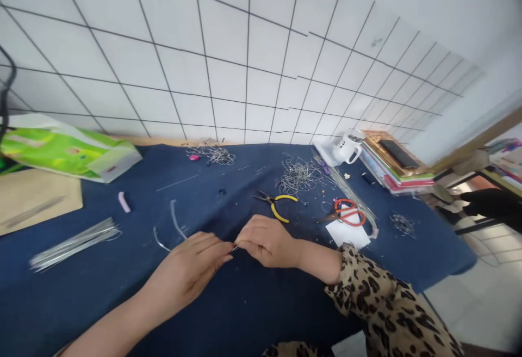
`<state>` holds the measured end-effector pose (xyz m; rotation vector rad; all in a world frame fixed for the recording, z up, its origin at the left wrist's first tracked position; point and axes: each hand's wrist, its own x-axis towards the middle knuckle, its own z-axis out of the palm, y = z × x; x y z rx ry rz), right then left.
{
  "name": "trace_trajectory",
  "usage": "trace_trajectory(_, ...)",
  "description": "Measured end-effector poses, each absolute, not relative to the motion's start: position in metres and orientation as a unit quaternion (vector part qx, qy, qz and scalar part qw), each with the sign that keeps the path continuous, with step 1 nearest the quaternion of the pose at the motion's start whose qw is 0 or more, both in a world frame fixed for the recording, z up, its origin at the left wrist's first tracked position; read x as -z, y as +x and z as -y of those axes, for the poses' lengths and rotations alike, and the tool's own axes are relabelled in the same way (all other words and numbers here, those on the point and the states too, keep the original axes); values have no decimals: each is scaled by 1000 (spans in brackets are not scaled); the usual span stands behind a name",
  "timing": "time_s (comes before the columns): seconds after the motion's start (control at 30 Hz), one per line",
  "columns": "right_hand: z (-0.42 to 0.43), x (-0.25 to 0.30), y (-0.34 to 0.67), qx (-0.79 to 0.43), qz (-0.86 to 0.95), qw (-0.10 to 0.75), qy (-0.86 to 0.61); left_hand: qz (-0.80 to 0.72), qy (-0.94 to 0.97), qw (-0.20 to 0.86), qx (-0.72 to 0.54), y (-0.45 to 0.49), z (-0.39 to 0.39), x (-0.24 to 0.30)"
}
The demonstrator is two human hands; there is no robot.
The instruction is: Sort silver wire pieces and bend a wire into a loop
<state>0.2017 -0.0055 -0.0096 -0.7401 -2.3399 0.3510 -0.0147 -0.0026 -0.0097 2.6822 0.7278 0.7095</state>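
My left hand (196, 264) is closed on thin silvery wire (176, 221); two curved lengths stick out behind its knuckles. Fingertips of my right hand (265, 241) pinch close beside it, with a short bit of wire (235, 248) showing between the two hands. How the wire runs inside the fingers is hidden. Just beyond my right hand lie pliers with yellow handles (279, 207), their jaws pointing left. Orange-handled scissors (348, 213) rest on a white paper (346, 233) to the right.
A bundle of straight wires (75, 244) lies at left, near a pink piece (124, 202). Tangled wire heaps (299, 176) sit at the back. A white mug (348, 147) stands beside stacked folders (397, 164). A green bag (69, 150) lies far left on the blue cloth (134, 183).
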Motion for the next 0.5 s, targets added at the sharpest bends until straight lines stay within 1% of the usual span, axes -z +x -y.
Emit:
trace_trajectory(0.2,8,9,203,-8,944,228,-239,-282,925,87,-238,-17,3,20)
trace_trajectory(0.27,8,9,203,5,947,203,-248,-286,926,70,-234,-18,1,24)
trace_trajectory(0.4,0,-1,210,8,942,179,-284,-292,923,39,-248,-20,-2,30)
trace_trajectory(0.5,-15,-22,234,-4,919,138,-370,-299,917,23,-263,-20,-2,29)
